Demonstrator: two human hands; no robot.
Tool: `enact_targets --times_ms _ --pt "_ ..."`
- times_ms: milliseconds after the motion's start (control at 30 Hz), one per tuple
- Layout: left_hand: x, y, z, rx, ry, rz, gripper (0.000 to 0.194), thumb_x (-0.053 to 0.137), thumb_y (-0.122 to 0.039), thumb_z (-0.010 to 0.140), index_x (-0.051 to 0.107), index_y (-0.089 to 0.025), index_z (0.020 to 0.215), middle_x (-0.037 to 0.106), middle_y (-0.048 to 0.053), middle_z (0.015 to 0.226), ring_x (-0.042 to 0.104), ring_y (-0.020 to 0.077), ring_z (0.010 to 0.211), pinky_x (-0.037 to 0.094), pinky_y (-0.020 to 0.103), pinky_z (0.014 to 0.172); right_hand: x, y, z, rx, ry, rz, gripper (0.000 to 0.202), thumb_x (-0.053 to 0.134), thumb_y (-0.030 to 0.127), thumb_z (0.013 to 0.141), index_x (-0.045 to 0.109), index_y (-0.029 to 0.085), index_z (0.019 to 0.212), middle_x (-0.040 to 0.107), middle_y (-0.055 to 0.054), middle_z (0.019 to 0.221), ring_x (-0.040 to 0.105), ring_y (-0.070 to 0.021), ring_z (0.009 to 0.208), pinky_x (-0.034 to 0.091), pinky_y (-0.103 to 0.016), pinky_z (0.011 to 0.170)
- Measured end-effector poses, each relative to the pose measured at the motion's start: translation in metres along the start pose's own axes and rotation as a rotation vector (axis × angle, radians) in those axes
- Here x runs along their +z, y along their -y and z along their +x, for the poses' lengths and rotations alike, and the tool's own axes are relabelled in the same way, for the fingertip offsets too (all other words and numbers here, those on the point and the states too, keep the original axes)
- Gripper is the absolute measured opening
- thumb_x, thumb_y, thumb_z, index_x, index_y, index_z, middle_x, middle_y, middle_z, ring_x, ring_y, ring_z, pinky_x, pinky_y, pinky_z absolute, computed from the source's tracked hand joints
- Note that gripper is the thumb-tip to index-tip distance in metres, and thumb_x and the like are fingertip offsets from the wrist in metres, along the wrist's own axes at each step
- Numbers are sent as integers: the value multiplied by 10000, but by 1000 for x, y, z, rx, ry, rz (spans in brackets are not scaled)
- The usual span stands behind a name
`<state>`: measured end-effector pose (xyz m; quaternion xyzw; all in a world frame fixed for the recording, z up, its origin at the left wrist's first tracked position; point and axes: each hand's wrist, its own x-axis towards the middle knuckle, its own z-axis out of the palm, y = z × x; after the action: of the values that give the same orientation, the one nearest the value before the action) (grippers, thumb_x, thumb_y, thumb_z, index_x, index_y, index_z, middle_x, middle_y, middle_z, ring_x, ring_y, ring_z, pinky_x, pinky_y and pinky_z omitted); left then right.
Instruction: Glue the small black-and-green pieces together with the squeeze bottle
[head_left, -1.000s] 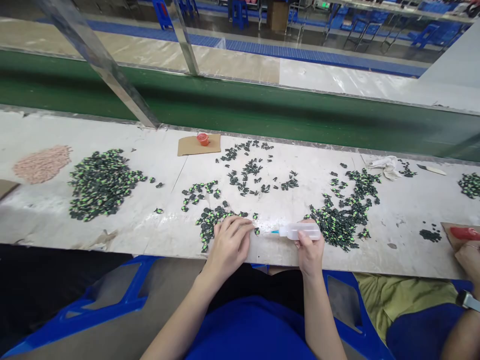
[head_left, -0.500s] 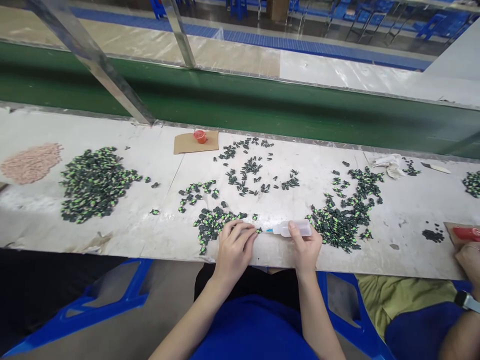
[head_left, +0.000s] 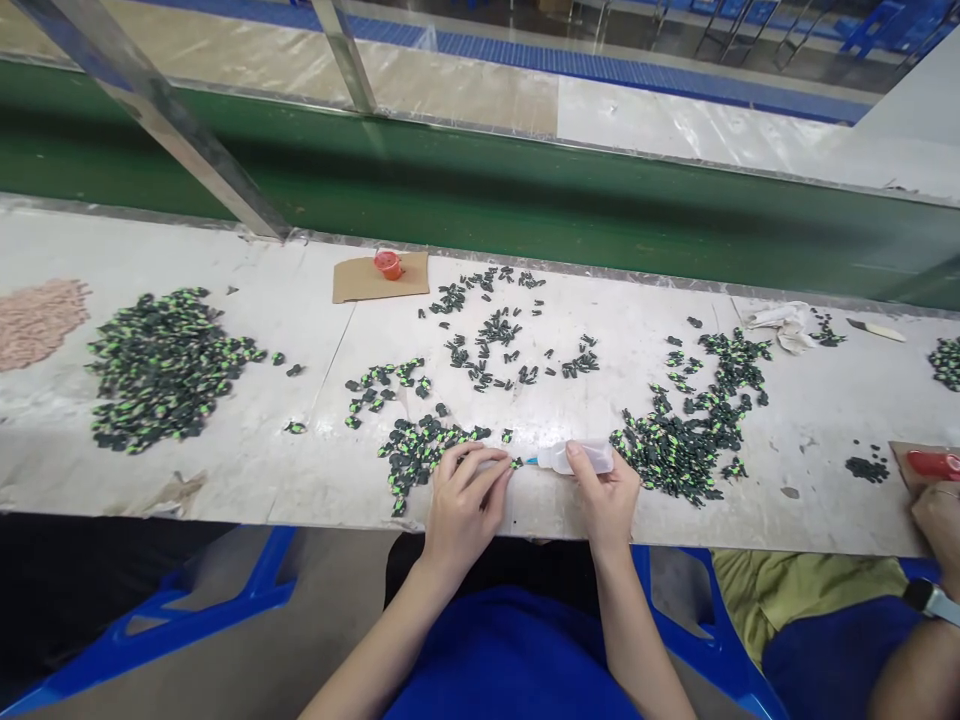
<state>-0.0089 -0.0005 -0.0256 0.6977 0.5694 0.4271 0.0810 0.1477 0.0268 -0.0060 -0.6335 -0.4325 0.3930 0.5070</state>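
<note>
A translucent squeeze bottle point(head_left: 553, 458) with a thin blue nozzle lies nearly level in my right hand point(head_left: 609, 495), whose fingers are wrapped round it. Its tip points left, at a small black-and-green piece point(head_left: 516, 463). My left hand point(head_left: 466, 498) pinches that piece at its fingertips; the fingers partly hide it. Close beside my left hand spreads a pile of black-and-green pieces point(head_left: 412, 450). A larger heap of similar pieces point(head_left: 667, 455) lies just right of the bottle.
Small black pieces point(head_left: 499, 328) are scattered farther back. A red cup point(head_left: 388, 265) stands on cardboard point(head_left: 349, 283). At left are a big black-and-green heap point(head_left: 161, 370) and pinkish pieces point(head_left: 37, 322). A co-worker's hand point(head_left: 941, 515) is at far right, by a red object point(head_left: 932, 463).
The view has shifted slightly. The nozzle tip sits a little closer to the pinched piece; both hands keep their hold.
</note>
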Motion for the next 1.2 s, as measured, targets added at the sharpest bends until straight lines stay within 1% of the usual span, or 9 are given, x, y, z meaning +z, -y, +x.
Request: enact_targets --times_ms 233,400,633,867,1033,1200 --pt "0 0 0 19 6 4 189 595 -85 853 669 -230 948 703 37 910 542 223 969 511 414 849 -1 0 0 33 0 -12 324 703 447 714 615 157 600 566 10 553 497 -132 536 404 -249 512" --pt "1 0 0 20 -3 9 189 600 -73 846 663 -225 940 701 37 905 543 224 963 508 408 841 -1 -2 0 39 4 -19 329 706 461 713 632 153 624 585 2 570 514 -142 554 416 -256 529" --pt "0 0 0 5 3 1 193 584 -82 856 669 -235 940 702 36 904 554 223 957 505 411 840 0 -3 0 24 -2 -27 336 698 471 724 643 151 642 606 -7 585 531 -150 563 427 -262 540" --pt "0 0 0 -6 2 -1 184 575 -100 864 678 -241 921 704 34 890 556 227 954 501 426 845 1 1 0 4 -43 -21 337 685 474 725 638 154 630 593 -3 562 517 -147 543 428 -262 525" --pt "0 -1 0 3 3 -4 171 580 -96 862 673 -227 919 707 38 891 545 224 958 503 419 842 0 -1 0 19 -12 1 339 698 475 713 636 154 624 603 -7 576 527 -151 555 431 -265 534" --pt "0 -1 0 -12 1 -6 171 575 -110 867 683 -234 914 709 40 882 555 228 957 507 432 835 -1 0 1 -2 -1 -27 341 692 470 721 629 155 608 593 -5 567 521 -149 557 421 -263 535"
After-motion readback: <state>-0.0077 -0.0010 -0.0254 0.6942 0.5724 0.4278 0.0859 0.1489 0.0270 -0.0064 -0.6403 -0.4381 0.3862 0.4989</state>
